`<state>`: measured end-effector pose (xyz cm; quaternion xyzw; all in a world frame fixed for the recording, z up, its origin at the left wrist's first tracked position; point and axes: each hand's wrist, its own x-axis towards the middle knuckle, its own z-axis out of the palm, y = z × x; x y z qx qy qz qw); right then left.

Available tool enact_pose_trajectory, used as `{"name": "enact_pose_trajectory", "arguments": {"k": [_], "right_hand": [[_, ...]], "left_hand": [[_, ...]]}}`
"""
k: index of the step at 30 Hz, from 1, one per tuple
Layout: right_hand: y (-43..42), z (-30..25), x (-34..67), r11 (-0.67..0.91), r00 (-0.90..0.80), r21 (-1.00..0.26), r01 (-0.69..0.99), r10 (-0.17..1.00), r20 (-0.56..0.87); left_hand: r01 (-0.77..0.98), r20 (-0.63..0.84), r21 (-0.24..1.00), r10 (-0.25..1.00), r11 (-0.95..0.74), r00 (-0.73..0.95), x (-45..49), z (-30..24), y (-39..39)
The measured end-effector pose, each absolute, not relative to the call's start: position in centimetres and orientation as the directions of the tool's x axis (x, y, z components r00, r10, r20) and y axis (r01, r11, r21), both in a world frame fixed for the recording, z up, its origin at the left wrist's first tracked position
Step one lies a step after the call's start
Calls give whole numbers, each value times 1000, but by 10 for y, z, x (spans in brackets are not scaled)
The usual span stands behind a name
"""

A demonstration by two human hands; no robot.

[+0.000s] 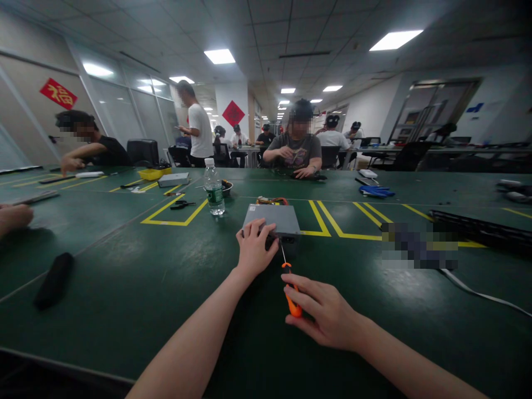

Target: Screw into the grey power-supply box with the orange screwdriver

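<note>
A grey metal computer power supply (pixel 277 216) sits on the green table in front of me, with colored cables bunched at its far side. My left hand (pixel 254 249) grips its near left corner, fingers over the top and thumb at the front face. My right hand (pixel 322 310) is closed around the orange and black handle of a screwdriver (pixel 294 305). The thin shaft points away from me, its tip at the power supply's near face beside my left thumb. Whether the tip sits in a screw cannot be made out.
A water bottle (pixel 214 191) stands left of the power supply, before a small bowl (pixel 226 188). A black object (pixel 54 281) lies at left, blue gloves (pixel 376 191) at right. Yellow tape marks the table (pixel 174 310). A co-worker (pixel 297 149) sits opposite; another person's hand (pixel 14 219) reaches in from the left.
</note>
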<state>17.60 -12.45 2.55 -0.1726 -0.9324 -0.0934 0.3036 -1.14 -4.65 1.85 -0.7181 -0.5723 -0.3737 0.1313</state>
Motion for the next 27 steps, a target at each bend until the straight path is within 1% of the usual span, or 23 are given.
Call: {"name": "enact_pose_trajectory", "arguments": {"k": [2, 5, 7, 9, 12, 15, 19, 23, 25, 27], "right_hand": [[-123, 22, 176, 926, -731, 31, 377, 276, 624], [-123, 22, 178, 927, -735, -12, 374, 305, 606], [-125, 26, 179, 929, -769, 1, 371, 307, 561], [-127, 28, 178, 923, -796, 43, 383, 307, 521], [-126, 27, 177, 917, -780, 70, 394, 293, 554], [-124, 22, 177, 921, -744, 24, 388, 297, 599], [-125, 23, 179, 916, -758, -35, 400, 352, 549], [-127, 28, 179, 921, -806, 25, 389, 327, 494], [-127, 28, 178, 919, -798, 50, 392, 312, 516], [-126, 25, 177, 920, -776, 42, 391, 304, 553]], "left_hand": [[918, 689, 242, 722, -315, 66, -11, 19, -47], [917, 683, 243, 727, -318, 71, -11, 19, -47], [917, 678, 244, 731, -316, 72, -11, 20, -48], [917, 676, 244, 733, -315, 71, -11, 20, -48], [918, 676, 244, 734, -311, 69, -11, 19, -47], [919, 676, 245, 733, -310, 67, -11, 19, -47], [919, 674, 248, 736, -306, 63, -11, 20, -48], [921, 669, 248, 741, -300, 61, -11, 20, -48], [921, 671, 247, 739, -303, 63, -11, 20, -48], [920, 673, 244, 737, -305, 65, -12, 20, -48]]}}
